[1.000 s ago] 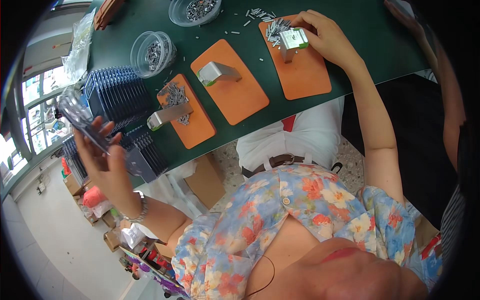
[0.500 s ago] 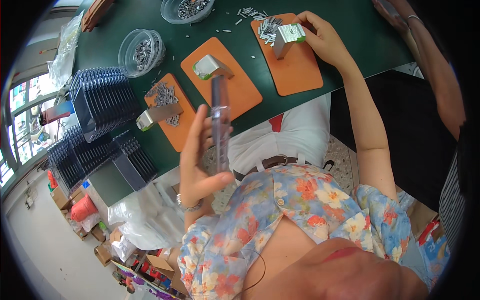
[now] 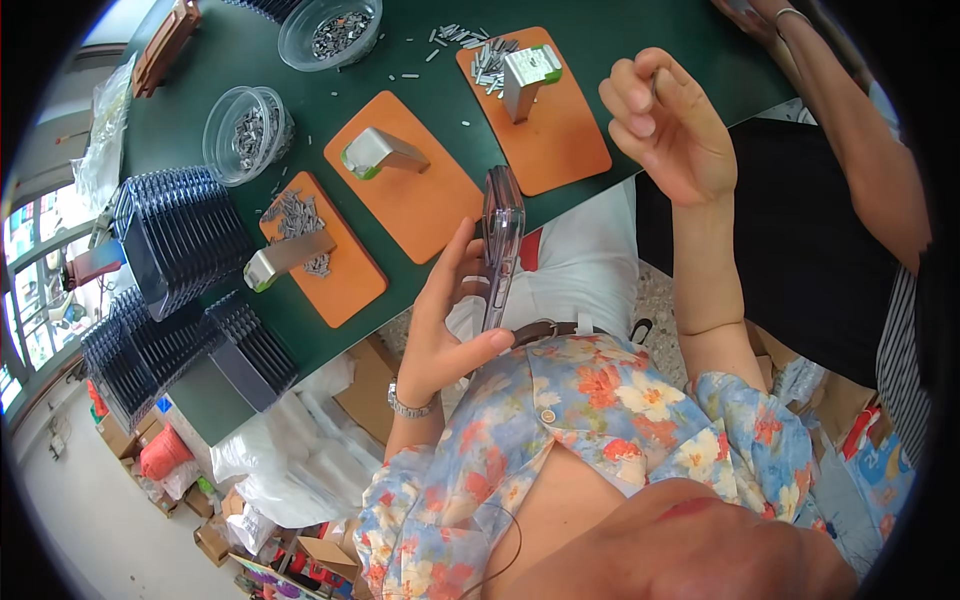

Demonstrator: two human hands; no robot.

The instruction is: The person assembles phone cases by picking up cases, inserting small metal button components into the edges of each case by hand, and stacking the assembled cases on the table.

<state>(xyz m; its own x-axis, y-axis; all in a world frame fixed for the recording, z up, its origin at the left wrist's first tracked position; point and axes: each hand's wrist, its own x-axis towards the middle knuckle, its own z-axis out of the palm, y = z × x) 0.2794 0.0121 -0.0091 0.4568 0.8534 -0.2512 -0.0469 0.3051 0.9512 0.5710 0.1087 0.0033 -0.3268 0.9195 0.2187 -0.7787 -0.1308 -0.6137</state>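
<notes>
My left hand [image 3: 445,330] grips a clear phone case [image 3: 503,250] with a dark upper edge, seen nearly edge-on, the thumb at its lower end and the fingers behind it. Up at the right, my right hand [image 3: 680,130] is raised with curled fingers; a small thin metal piece [image 3: 655,84] seems pinched at the thumb. Close to that hand, a bent metal stand [image 3: 521,92] with a green end rests on an orange board [image 3: 560,150]. Small metal pieces [image 3: 489,62] lie heaped at this board's far end.
Two more orange boards [image 3: 430,215] [image 3: 345,290] carry similar metal stands. Clear plastic tubs [image 3: 222,135] [image 3: 300,45] hold small metal parts. Stacked dark trays [image 3: 180,240] fill the table's left side. Another person's arm [image 3: 860,150] reaches in from the right.
My right hand has left the metal stand on the right-hand board and risen nearer to me. The left hand has shifted right with the phone case. The view has shifted a little.
</notes>
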